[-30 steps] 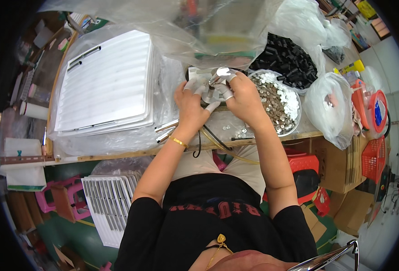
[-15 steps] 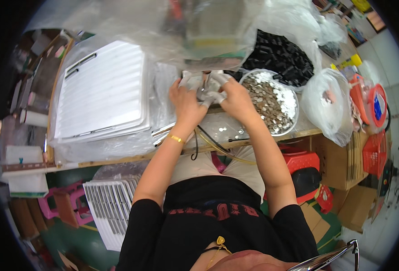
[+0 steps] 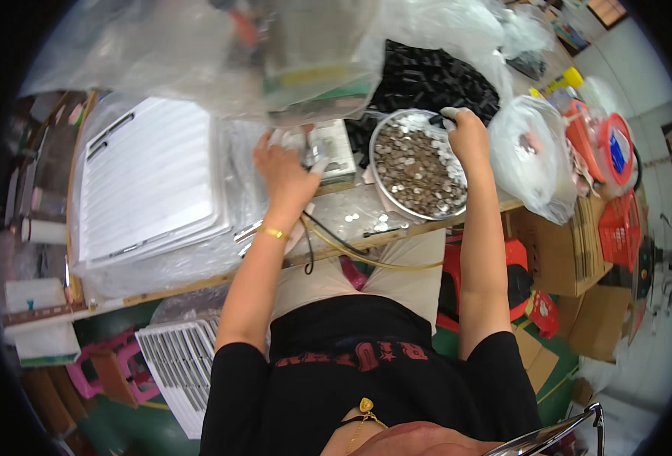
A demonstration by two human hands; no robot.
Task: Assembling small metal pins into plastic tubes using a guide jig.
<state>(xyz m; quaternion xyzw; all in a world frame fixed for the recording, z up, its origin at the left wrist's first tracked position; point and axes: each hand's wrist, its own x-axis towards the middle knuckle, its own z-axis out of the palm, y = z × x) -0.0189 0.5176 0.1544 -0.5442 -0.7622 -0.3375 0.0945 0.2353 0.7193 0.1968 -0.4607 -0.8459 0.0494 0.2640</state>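
Observation:
My left hand [image 3: 284, 169] rests on a small grey metal part [image 3: 328, 149] on the bench, fingers curled around it. My right hand [image 3: 464, 131] reaches over the far rim of a round metal bowl [image 3: 381, 199] full of small silvery and brown pieces; its fingertips are pinched at the bowl's edge, and what they hold is too small to tell. A gold bracelet sits on my left wrist.
A stack of white slatted panels in clear plastic [image 3: 152, 182] lies at the left. Black parts [image 3: 435, 76] are heaped behind the bowl. A clear bag [image 3: 530, 152] and red items stand at the right. Another white grille [image 3: 180, 365] and cardboard boxes [image 3: 572, 251] sit below the bench.
Both hands were together on the grey part in front of me. My right hand has left it and moved right to the far edge of the bowl; the left hand stays on the part.

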